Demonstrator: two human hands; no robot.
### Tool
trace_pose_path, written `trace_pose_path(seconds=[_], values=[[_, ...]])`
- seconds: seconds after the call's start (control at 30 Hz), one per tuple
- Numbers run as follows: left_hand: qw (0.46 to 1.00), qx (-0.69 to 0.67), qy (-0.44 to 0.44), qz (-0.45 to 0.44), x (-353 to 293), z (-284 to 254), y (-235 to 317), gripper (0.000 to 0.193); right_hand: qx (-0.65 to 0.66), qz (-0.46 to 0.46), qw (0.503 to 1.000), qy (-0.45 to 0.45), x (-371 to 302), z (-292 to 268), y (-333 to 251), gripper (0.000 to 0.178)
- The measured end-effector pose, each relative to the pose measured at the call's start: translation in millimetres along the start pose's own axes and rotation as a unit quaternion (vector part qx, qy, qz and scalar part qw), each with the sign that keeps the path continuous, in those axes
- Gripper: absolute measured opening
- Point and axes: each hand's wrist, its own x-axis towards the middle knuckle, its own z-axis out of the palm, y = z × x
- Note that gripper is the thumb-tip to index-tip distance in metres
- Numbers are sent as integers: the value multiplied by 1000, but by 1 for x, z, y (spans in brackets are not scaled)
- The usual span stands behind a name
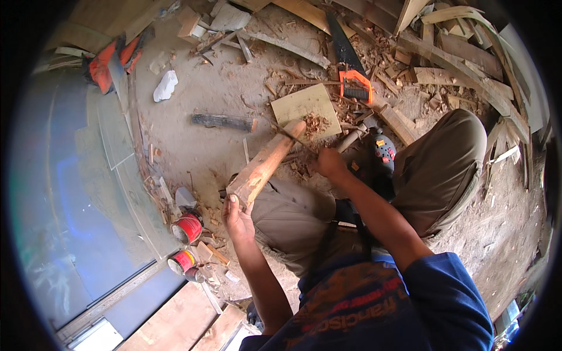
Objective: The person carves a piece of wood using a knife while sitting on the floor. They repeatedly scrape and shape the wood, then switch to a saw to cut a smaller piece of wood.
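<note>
Our dusty floor [175,134], scrap wood [430,76] edging it, open ahead-left, left hand [239,219] pinching timber [266,164], right hand [331,164] clenching a blurred tool [291,136]

Orange-Handled Saw [349,61] Lies Among Wood Scraps [439,76]

At the top we see the saw's dark blade pointing away from us. Left of it, a white lump [165,86] and a dark wood strip [222,121] rest apart on the dusty floor [196,88]. Farther left, we find two red cans [188,228] beside a blue-grey panel [64,193], with orange cloth [104,67] near its far end.
</note>
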Motion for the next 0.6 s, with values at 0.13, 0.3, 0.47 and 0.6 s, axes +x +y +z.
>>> trace_pose_path(seconds=[0.13,0.3,0.47,0.6], values=[[1000,-5,21,21,5,0,3,40,-10,-44,999,-24,-9,-15,-24,40],[1000,31,-1,-5,6,14,14,42,-4,51,998,-31,-5,-20,11,43],[998,18,14,64,8,36,7,60,-20,89,996,18,-4,-6,32,44],[996,19,56,65,14,56,3,82,53,177,978,93,-1,3,38,46]])
